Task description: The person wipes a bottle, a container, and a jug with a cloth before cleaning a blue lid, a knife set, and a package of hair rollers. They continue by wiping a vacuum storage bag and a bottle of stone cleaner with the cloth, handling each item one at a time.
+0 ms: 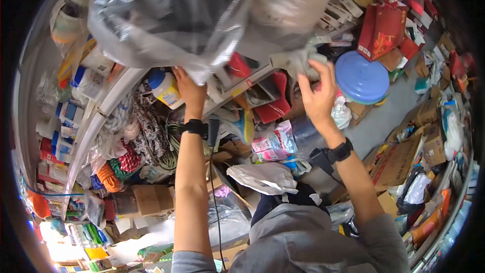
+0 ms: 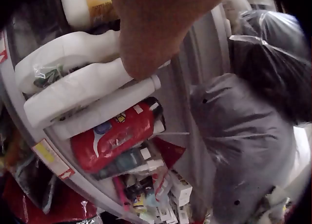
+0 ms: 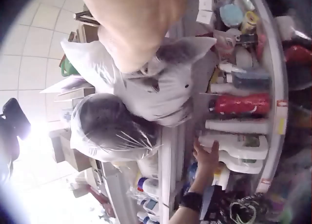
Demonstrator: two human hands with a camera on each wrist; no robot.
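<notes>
The left hand (image 1: pixel 191 91) reaches onto a shelf, partly under a large clear plastic bag (image 1: pixel 166 25), beside a white bottle with a blue cap (image 1: pixel 165 89). In the right wrist view, the left hand (image 3: pixel 207 160) has its fingers extended at white bottles (image 3: pixel 243 147) lying in a row; contact cannot be told. The left wrist view shows that hand (image 2: pixel 151 29) over the bottle necks. With curved fingers, the right hand (image 1: pixel 319 91) pinches a greyish plastic bag (image 1: pixel 298 64). In the right wrist view, the right hand (image 3: pixel 136 29) covers part of this bag, its fingertips hidden.
A red bottle (image 2: pixel 117 136) and small boxes (image 2: pixel 180 187) share the shelf with the white bottles. A blue round lid (image 1: pixel 362 77) and red gift bag (image 1: pixel 382 30) are at the right. Coiled ropes (image 1: pixel 154 131) hang at the left; cartons (image 1: pixel 399 162) crowd the floor.
</notes>
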